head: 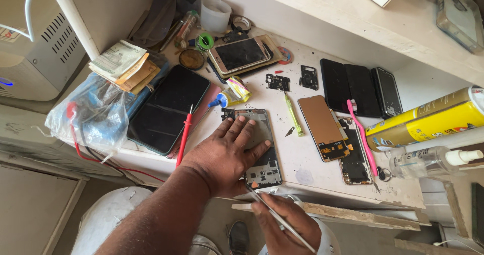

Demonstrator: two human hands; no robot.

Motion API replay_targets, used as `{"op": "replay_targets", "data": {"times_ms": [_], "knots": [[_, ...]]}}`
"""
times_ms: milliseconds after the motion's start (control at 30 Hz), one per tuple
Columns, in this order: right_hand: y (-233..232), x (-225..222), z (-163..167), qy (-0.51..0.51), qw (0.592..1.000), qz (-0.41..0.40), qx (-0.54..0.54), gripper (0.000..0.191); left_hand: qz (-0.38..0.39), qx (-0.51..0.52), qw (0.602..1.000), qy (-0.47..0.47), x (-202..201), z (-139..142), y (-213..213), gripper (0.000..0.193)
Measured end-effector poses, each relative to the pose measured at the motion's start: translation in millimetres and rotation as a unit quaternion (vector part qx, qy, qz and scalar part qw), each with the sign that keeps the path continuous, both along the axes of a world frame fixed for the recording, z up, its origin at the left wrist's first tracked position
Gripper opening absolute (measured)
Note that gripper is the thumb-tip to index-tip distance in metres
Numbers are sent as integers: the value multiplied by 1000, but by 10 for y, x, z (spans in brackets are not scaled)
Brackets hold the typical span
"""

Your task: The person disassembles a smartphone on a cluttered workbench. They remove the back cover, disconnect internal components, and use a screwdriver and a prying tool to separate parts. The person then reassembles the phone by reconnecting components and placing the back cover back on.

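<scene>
The left hand (227, 154) lies flat, fingers spread, hiding much of an opened phone frame (259, 151) on the tabletop (302, 169). The right hand (285, 227) pinches tweezers (280, 219), partly cut off below.

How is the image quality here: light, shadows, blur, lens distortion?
Head view: daylight is bright and fairly even, with soft shadows under the left hand on the opened phone frame; the white shelf edge looks nearly washed out; the right hand holding tweezers stays reasonably sharp; wide-angle bending shows toward the frame corners.
</scene>
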State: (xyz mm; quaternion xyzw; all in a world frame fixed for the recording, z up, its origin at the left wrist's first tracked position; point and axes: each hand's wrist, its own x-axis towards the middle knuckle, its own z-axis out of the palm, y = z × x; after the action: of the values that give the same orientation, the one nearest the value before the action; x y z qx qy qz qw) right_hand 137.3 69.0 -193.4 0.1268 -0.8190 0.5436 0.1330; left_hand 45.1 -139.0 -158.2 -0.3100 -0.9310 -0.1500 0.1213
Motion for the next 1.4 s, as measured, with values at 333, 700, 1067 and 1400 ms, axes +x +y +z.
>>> {"op": "replay_targets", "data": {"times_ms": [333,700,1067,1400], "knots": [[228,8,154,23,994,47,95,30,-4,1,1000,-31,33,80,-19,106],[88,-43,262,71,991,53,96,27,6,-59,997,-39,42,139,-23,123],[66,9,183,62,995,34,75,24,9,-48,998,-50,22,102,-23,121],[77,71,118,28,996,6,80,24,10,-33,998,-48,21,73,-25,118]]}}
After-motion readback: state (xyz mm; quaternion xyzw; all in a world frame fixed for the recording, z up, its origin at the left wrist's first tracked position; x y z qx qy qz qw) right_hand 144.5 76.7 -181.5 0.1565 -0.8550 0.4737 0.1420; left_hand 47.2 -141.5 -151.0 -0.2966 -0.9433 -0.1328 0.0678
